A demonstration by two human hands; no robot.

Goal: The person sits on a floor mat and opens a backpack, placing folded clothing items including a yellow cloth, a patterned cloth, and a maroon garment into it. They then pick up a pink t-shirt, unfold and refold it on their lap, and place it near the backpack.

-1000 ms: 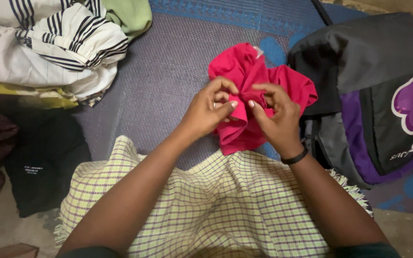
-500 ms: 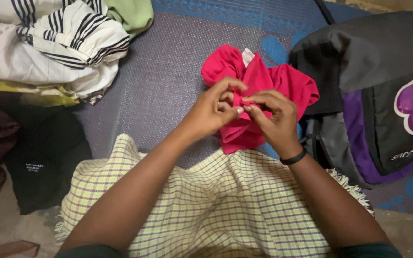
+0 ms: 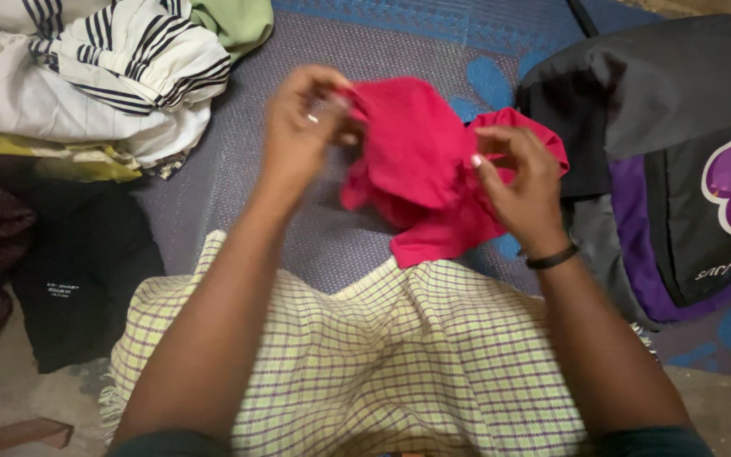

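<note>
Since the earlier frame the left hand [image 3: 302, 127] has lifted up and away from the right hand [image 3: 522, 182], drawing the red garment [image 3: 420, 173] open between them above the purple woven mat [image 3: 298, 195]. Each hand pinches a fabric edge, left at the upper corner, right at the opposite fold. The cloth appears light, soft and limp, best taken at hems or corners; a grey-and-purple backpack [image 3: 678, 169] lies just right, striped clothing [image 3: 120, 76] at left.

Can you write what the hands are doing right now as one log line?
left hand: grips red cloth edge, raised | right hand: grips other edge | cloth: spread between hands, above purple mat | backpack: right
</note>
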